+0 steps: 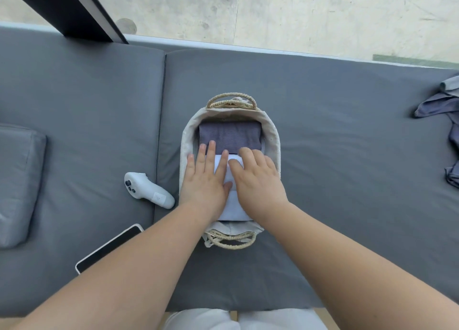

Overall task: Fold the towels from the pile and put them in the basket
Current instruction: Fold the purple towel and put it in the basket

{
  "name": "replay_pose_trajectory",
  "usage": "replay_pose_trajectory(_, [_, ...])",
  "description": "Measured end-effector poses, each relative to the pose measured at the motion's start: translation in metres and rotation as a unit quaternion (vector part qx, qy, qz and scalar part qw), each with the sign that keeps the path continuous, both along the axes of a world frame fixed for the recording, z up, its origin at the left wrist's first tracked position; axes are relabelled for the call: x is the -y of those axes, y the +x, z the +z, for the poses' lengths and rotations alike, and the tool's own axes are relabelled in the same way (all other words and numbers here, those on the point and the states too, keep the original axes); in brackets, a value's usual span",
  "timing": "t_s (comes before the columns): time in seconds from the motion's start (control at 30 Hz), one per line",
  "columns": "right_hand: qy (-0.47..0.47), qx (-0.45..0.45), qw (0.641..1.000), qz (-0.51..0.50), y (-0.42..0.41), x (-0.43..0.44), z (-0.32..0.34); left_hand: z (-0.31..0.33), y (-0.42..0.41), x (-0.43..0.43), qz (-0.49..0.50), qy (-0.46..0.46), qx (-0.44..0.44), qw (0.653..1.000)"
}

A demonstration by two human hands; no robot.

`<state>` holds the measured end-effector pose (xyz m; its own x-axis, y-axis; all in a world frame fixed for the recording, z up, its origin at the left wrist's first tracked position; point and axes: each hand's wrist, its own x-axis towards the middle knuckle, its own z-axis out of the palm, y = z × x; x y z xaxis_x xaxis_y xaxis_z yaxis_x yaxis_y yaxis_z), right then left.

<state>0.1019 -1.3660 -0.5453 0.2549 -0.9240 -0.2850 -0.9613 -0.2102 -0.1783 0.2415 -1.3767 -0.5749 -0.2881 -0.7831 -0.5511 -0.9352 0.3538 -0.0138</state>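
Left hand (205, 180) and right hand (259, 180) flat, gripping nothing, pressing pale folded towel (233, 205) down in basket (185, 140), centre frame, beside dark towel (229, 135)

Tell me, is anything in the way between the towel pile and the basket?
Nothing visible. Only bare grey cushion lies between the towel pile and the basket. Inside, the dark towel and the light towel, pressed by the left hand and right hand, already cover the bottom.
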Motion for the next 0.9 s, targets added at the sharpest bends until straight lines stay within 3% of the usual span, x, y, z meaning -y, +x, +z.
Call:
replay_pose_trajectory(0.07, [0.021,-0.009,0.999,0.022,0.001,-0.014,0.008,-0.005,-0.002,0.003,-0.007,-0.009,0.012,1.000])
replay_pose_trajectory(0.2, [0.229,-0.151,0.958,0.085,-0.002,-0.028,0.014,-0.015,-0.006,0.012,-0.007,-0.017,0.014,1.000])
replay_pose_trajectory(0.43, [0.302,-0.186,0.931,0.085,0.002,-0.012,0.004,-0.005,-0.009,0.011,-0.018,-0.002,0.021,1.000])
replay_pose_trajectory(0.53, [0.286,-0.159,0.941,0.085,-0.004,-0.005,0.012,0.007,-0.006,0.011,-0.047,-0.028,0.016,0.998])
replay_pose_trajectory(0.67, [0.120,-0.065,0.989,0.049,-0.010,0.017,0.024,0.015,-0.005,0.029,-0.089,-0.041,0.079,0.992])
replay_pose_trajectory(0.77, [0.036,-0.132,0.989,0.055,-0.017,0.029,0.011,0.016,-0.004,0.043,-0.126,-0.035,0.127,0.983])
replay_pose_trajectory(0.9, [0.114,-0.320,0.932,0.125,-0.029,0.033,0.003,0.014,0.006,0.048,-0.160,-0.039,0.167,0.972])
